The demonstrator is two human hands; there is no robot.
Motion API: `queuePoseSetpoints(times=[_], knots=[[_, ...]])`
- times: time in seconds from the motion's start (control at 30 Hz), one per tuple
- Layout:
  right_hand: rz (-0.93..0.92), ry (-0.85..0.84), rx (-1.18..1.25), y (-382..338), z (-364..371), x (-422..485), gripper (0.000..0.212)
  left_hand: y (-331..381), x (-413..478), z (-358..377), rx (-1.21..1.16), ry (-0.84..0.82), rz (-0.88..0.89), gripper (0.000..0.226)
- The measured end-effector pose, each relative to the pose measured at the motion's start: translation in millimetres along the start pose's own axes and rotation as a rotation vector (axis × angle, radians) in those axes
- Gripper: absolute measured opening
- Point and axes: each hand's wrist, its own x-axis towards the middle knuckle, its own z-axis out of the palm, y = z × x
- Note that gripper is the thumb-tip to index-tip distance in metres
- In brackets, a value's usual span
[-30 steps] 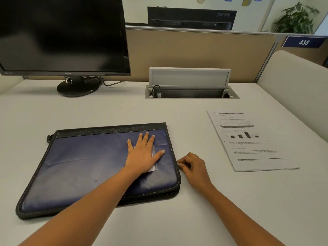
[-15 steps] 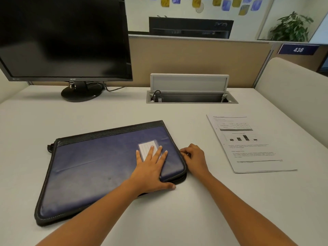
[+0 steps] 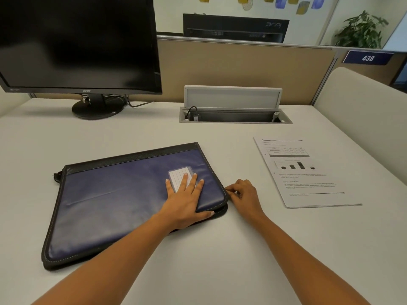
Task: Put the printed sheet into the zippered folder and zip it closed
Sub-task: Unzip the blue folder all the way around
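Note:
A dark blue zippered folder (image 3: 114, 201) with black edging lies flat on the white desk, its long side slanting from near left to far right. My left hand (image 3: 184, 201) presses flat on its near right corner, fingers spread over a lined label card (image 3: 178, 176). My right hand (image 3: 244, 195) sits against the folder's right edge, thumb and fingers pinched at the zipper there; the pull itself is hidden. The printed sheet (image 3: 304, 170), with a table and a bar chart, lies flat on the desk to the right, apart from both hands.
A black monitor (image 3: 79, 42) on a round stand fills the back left. An open cable tray (image 3: 235, 116) with a raised lid is set into the desk behind the folder. A beige partition (image 3: 242, 69) closes the back and a padded panel (image 3: 363, 119) the right.
The folder has turned and slid so its right corner is nearer me. My left hand moved from its middle to the near right corner, uncovering the label card. My right hand stays at the right edge.

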Motion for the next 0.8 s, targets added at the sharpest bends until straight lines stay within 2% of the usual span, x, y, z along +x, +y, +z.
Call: queuePoseSetpoints(times=[0.53,0.8], knots=[[0.03,0.069,-0.011,-7.3,1.9,-40.7,0.014,-0.7,1.0,-4.2,-0.002,-0.017,-0.039,0.093],[0.036,0.102,-0.133,-7.4,4.9,-43.7,0.013,2.8,-3.7,-7.5,0.046,0.007,-0.033,0.091]])
